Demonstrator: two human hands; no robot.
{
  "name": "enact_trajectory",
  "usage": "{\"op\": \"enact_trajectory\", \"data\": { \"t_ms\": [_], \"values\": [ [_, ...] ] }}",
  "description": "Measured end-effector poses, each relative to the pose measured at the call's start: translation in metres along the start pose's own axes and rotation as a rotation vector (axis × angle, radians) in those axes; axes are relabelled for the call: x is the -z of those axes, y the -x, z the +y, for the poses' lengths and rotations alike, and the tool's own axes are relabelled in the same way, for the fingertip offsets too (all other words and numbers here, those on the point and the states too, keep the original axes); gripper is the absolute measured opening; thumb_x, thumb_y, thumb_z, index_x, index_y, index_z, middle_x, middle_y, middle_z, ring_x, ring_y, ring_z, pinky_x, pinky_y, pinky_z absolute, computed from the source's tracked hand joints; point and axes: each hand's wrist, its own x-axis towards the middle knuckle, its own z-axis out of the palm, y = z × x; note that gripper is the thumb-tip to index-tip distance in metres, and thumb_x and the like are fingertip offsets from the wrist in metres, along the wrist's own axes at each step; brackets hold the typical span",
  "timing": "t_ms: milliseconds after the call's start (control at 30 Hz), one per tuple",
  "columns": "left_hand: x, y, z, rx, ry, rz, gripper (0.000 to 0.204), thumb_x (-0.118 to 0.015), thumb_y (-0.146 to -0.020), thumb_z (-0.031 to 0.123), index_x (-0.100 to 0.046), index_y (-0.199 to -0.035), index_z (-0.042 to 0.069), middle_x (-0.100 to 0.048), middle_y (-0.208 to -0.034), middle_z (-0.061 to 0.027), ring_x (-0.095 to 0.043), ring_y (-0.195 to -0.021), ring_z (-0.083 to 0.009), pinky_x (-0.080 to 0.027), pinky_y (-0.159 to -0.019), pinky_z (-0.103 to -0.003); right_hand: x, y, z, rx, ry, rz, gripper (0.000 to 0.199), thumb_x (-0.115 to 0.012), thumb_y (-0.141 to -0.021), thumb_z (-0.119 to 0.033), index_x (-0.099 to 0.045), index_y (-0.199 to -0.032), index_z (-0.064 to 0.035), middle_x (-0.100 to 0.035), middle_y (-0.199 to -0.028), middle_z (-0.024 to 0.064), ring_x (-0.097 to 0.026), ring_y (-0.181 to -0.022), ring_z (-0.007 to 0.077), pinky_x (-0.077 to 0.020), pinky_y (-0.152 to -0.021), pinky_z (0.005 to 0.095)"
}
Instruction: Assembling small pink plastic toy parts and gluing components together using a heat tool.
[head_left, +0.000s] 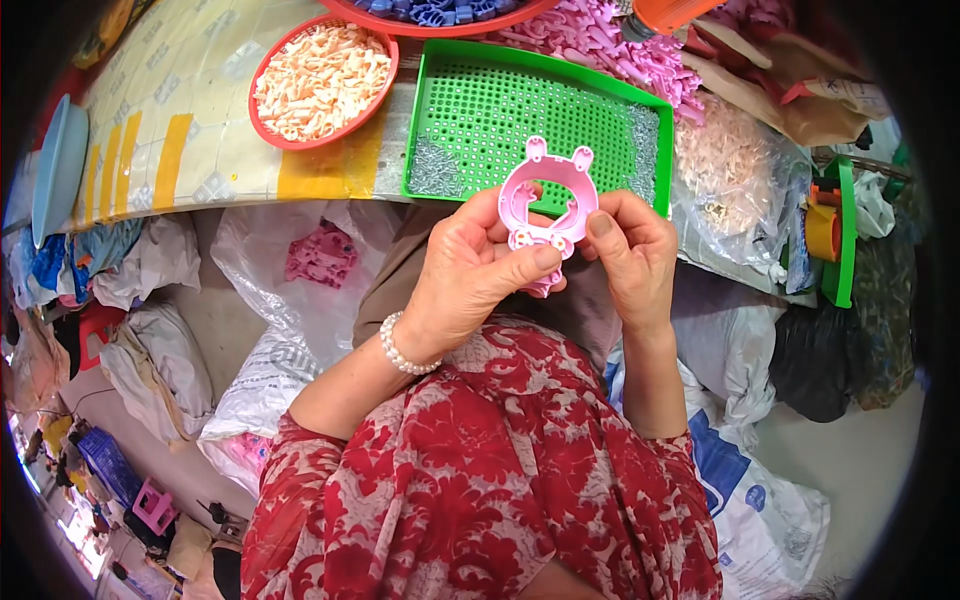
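Held above my lap, just in front of the table's edge, is a pink plastic ring-shaped toy part (586, 200) with two small ears on top. At its bottom sits a smaller pink piece with white round details (540, 240). My left hand (465, 270) is closed round the lower left of the part, thumb across the smaller piece. On the other side, my right hand (637, 250) pinches the right edge of the ring between thumb and fingers. Whether those fingers also hold something small is hidden. Behind the part lies a green perforated tray (540, 62) with small metal screws (437, 165) heaped at both ends.
A red basket of cream-coloured pieces (322, 80) stands left of the tray, with blue pieces (440, 10) beyond. Pink pieces (610, 40) and a clear bag of pale pieces (725, 170) lie to the right. A blue basin (60, 170) stands far left. Plastic bags (255, 385) flank my lap.
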Motion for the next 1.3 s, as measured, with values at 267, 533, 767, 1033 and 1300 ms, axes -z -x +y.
{"op": "enact_trajectory", "data": {
  "t_ms": [267,533,767,1033,1300],
  "values": [
    [0.003,-0.005,0.001,0.020,0.020,0.035,0.033,-0.067,-0.084,0.006,-0.053,-0.113,-0.001,-0.064,-0.091,-0.0085,-0.064,-0.069,-0.0150,-0.053,-0.061,-0.024,-0.002,-0.004,0.000,0.001,0.061,-0.008,0.026,-0.064,-0.089,-0.025,-0.061,-0.089,0.0013,-0.059,-0.074,0.0002,-0.050,-0.064,0.0055,-0.0399,-0.058,0.0196],
    [0.007,-0.003,0.003,-0.003,-0.033,0.023,0.036,-0.066,-0.082,0.001,-0.052,-0.115,-0.004,-0.064,-0.094,-0.0109,-0.066,-0.071,-0.0171,-0.055,-0.063,-0.026,-0.002,-0.002,-0.003,-0.023,0.146,-0.035,0.021,-0.067,-0.086,-0.019,-0.062,-0.087,0.0016,-0.059,-0.072,-0.0009,-0.050,-0.065,0.0040,-0.0411,-0.057,0.0199],
    [0.013,0.001,0.009,-0.033,0.011,-0.013,0.041,-0.065,-0.082,-0.002,-0.049,-0.120,-0.002,-0.063,-0.103,-0.0126,-0.064,-0.083,-0.0162,-0.059,-0.070,-0.031,0.012,-0.016,-0.020,0.178,0.303,0.046,0.023,-0.069,-0.084,-0.018,-0.064,-0.093,0.0028,-0.059,-0.077,-0.0015,-0.052,-0.069,0.0049,-0.0418,-0.061,0.0194],
    [0.009,0.003,0.015,-0.108,-0.022,0.039,0.036,-0.064,-0.082,-0.002,-0.051,-0.115,-0.002,-0.064,-0.098,-0.0114,-0.065,-0.079,-0.0161,-0.059,-0.066,-0.031,0.025,-0.120,-0.075,0.551,0.105,0.515,0.032,-0.064,-0.088,-0.014,-0.056,-0.114,0.0038,-0.062,-0.098,0.0073,-0.058,-0.087,0.0125,-0.0470,-0.079,0.0239],
    [0.007,-0.008,0.027,-0.118,-0.093,0.126,0.028,-0.064,-0.085,0.004,-0.053,-0.110,-0.002,-0.064,-0.086,-0.0095,-0.065,-0.063,-0.0165,-0.054,-0.052,-0.023,0.029,-0.188,-0.094,0.516,0.685,0.543,0.047,-0.070,-0.077,-0.014,-0.048,-0.116,0.0028,-0.062,-0.099,0.0094,-0.061,-0.092,0.0173,-0.0482,-0.082,0.0298]
  ]
}}
